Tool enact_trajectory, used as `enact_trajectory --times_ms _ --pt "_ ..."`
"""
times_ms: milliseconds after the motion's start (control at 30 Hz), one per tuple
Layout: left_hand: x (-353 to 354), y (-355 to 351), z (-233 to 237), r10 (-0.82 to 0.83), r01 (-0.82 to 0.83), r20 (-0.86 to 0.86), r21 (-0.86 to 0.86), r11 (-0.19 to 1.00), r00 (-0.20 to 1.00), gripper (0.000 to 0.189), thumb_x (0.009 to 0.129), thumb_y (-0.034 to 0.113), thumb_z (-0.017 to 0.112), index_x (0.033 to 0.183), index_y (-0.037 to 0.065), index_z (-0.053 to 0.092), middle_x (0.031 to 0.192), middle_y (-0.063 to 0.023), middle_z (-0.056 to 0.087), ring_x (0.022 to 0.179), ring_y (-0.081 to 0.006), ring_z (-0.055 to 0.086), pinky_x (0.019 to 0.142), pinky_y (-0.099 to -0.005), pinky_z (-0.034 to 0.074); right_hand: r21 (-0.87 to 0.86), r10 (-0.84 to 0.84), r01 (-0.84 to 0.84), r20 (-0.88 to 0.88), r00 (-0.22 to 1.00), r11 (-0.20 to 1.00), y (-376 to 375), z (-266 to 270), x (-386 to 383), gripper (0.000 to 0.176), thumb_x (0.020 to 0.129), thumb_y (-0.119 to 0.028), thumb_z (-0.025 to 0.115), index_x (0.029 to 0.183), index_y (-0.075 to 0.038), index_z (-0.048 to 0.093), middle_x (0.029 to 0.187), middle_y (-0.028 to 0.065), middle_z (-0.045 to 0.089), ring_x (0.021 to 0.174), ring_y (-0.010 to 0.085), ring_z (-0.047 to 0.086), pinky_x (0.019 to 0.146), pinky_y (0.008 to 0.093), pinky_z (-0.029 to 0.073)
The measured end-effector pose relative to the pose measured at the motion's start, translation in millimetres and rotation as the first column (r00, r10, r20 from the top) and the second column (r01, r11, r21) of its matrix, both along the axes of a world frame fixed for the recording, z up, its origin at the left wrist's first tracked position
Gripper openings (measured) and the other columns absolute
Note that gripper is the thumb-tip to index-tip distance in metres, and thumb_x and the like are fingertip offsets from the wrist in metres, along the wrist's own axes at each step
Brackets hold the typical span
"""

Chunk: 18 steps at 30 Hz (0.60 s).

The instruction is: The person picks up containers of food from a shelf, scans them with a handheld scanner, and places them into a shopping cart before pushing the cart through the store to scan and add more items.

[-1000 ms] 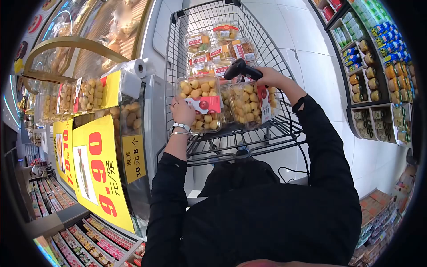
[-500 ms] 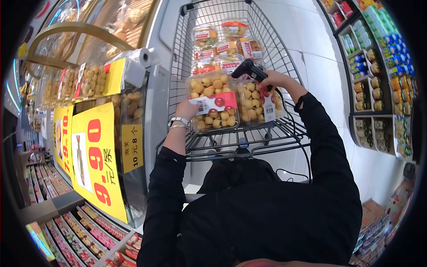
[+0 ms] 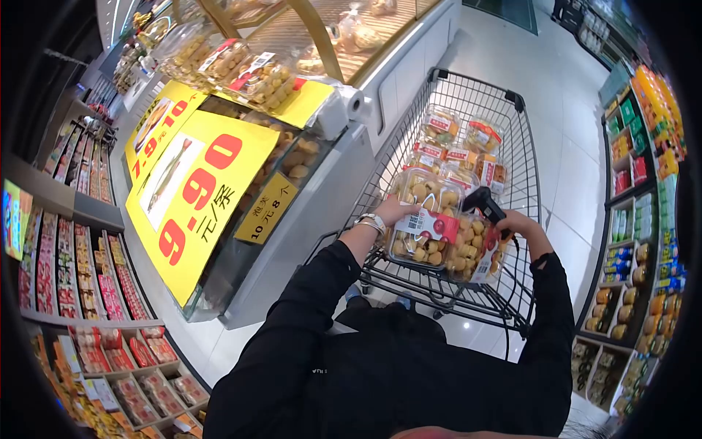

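My left hand (image 3: 395, 211), with a watch and a bracelet at the wrist, grips the left side of a clear plastic box of small round pastries (image 3: 417, 249). Its fingers reach the red and white label with a barcode. In my right hand (image 3: 518, 224) is a black barcode scanner (image 3: 482, 202), its head pointing left towards that box. A second box of round pastries (image 3: 468, 245) lies beside the first, below the scanner. Both are at the near end of a wire shopping cart (image 3: 532, 219). Several smaller clear food boxes (image 3: 441, 126) lie farther in.
A bakery counter (image 3: 322, 212) stands at left with yellow price signs (image 3: 201, 190) and pastry boxes (image 3: 267, 80) on top. Packed shelves (image 3: 629, 256) line the right side. Snack racks (image 3: 73, 267) are at far left. White floor tiles (image 3: 563, 175) run between.
The view has turned left, so the cart and both hands appear farther right and lower. My left hand still grips the pastry box, and my right hand still holds the scanner.
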<state>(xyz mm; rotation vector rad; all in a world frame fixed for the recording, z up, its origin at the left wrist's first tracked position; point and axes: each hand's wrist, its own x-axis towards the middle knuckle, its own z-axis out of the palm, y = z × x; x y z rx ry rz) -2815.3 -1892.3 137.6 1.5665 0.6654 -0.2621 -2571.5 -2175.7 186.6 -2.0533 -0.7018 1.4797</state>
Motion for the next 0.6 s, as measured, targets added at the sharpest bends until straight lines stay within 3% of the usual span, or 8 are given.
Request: enact_trajectory --times_ms 33,100,167,267,367,400,533,600 --pt "-1.4 -0.3 -7.6 0.135 -0.128 0.086 -0.081 0.988 0.987 0.054 0.077 0.024 0.069 0.119 0.000 0.046 0.103 -0.0115 0.061 0.082 -0.0141 0.062 0.067 -0.0273 0.051 -0.024 -0.048 0.046 -0.094 0.994 0.999 -0.2 27.3 -11.8 0.033 0.059 -0.016 0.066 0.089 -0.004 0.059 0.080 0.0066 0.060 0.070 0.0157 0.057 0.064 0.0283 0.047" --pt "-11.4 -13.0 52.5 0.151 -0.142 0.082 -0.110 0.984 0.985 0.058 0.076 0.026 0.070 0.119 -0.004 0.043 0.099 -0.0116 0.061 0.077 -0.0138 0.061 0.066 -0.0266 0.050 0.033 0.051 -0.049 -0.040 0.998 0.998 -14.5 19.2 -15.9 0.037 0.057 -0.014 0.067 0.092 -0.003 0.059 0.081 0.0069 0.060 0.071 0.0163 0.058 0.065 0.0282 0.047" --pt "-13.9 -18.2 58.8 0.295 -0.299 0.075 0.062 0.952 0.953 0.068 0.070 0.032 0.073 0.117 -0.007 0.043 0.101 -0.0154 0.061 0.085 -0.0203 0.063 0.071 -0.0297 0.051 0.038 0.025 -0.026 0.024 0.999 0.999 -26.0 21.1 -25.0 0.041 0.057 -0.013 0.067 0.096 -0.004 0.058 0.082 0.0063 0.060 0.072 0.0160 0.057 0.066 0.0283 0.047" --pt "-28.1 -17.7 102.8 0.208 -0.223 0.083 0.316 0.922 0.975 0.069 0.072 0.033 0.072 0.119 -0.007 0.041 0.107 -0.0187 0.058 0.093 -0.0227 0.061 0.078 -0.0323 0.050 0.080 -0.101 0.102 -0.020 0.995 0.992 -25.1 34.4 -36.8 0.042 0.058 -0.013 0.065 0.098 -0.004 0.057 0.082 0.0067 0.060 0.076 0.0169 0.057 0.067 0.0287 0.047" --pt "-45.6 -17.3 137.4 0.182 -0.210 0.112 0.327 0.921 0.977 0.071 0.072 0.034 0.071 0.120 -0.008 0.039 0.108 -0.0213 0.057 0.099 -0.0254 0.059 0.083 -0.0340 0.048 0.089 -0.095 0.101 -0.070 0.993 0.991 -25.5 6.1 -21.9 0.041 0.058 -0.012 0.064 0.098 -0.002 0.057 0.081 0.0070 0.060 0.075 0.0174 0.058 0.064 0.0293 0.049" --pt "-51.8 -19.3 139.5 0.216 -0.259 0.166 0.316 0.913 0.962 0.067 0.074 0.031 0.071 0.120 -0.005 0.038 0.090 -0.0091 0.058 0.070 -0.0106 0.057 0.057 -0.0235 0.047 0.088 -0.074 0.075 -0.015 0.997 0.993 -27.4 2.3 -19.1 0.041 0.059 -0.012 0.063 0.098 -0.001 0.056 0.080 0.0075 0.059 0.071 0.0171 0.059 0.057 0.0292 0.050" --pt "-71.1 -22.7 174.1 0.333 -0.356 0.244 0.056 0.933 0.911 0.055 0.077 0.027 0.070 0.115 -0.001 0.043 0.092 -0.0069 0.059 0.074 -0.0109 0.059 0.062 -0.0231 0.048 0.066 -0.156 0.160 -0.072 0.985 0.985 -29.8 14.8 -20.4 0.042 0.057 -0.012 0.063 0.097 -0.002 0.056 0.076 0.0070 0.059 0.065 0.0170 0.059 0.053 0.0289 0.049" --pt "-70.2 -8.0 174.1 0.357 -0.385 0.285 0.049 0.922 0.890 0.052 0.077 0.028 0.070 0.113 0.000 0.044 0.087 -0.0060 0.059 0.072 -0.0103 0.058 0.060 -0.0233 0.048 0.156 -0.102 0.091 0.063 0.993 0.984 -23.6 32.2 -25.2 0.041 0.055 -0.011 0.063 0.094 -0.003 0.057 0.072 0.0066 0.059 0.062 0.0170 0.060 0.051 0.0293 0.049"
